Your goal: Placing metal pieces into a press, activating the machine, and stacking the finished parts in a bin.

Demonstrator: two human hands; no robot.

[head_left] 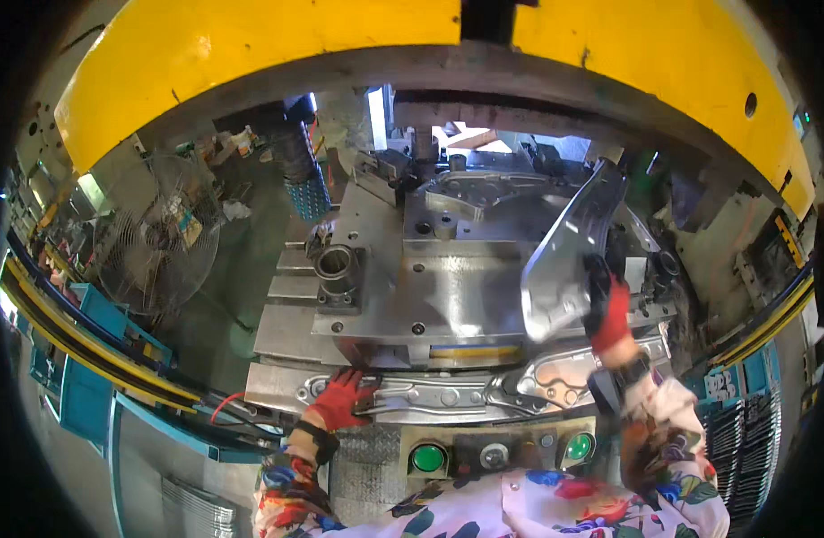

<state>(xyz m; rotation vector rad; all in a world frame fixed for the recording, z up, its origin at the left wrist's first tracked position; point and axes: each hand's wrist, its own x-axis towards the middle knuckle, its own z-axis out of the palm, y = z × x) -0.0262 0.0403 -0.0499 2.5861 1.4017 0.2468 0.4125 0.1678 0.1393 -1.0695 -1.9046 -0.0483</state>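
The steel press bed (457, 291) carries a hollow round collar (336, 280) at nine o'clock, a contoured die block (480, 199) at twelve and, on its front ledge (270, 384) at six, a long stamped part (434, 395).

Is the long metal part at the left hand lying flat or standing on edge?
Lying flat: the long metal part shows its broad face upward, the left hand at one end.

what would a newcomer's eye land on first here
Probably the broad, bright yellow metal beam across the top. Next, the red-gloved right hand holding a curved silver metal panel at the right, and the red-gloved left hand at the left end of a long, ribbed silver metal part near the front. Two round green buttons stand out below it.
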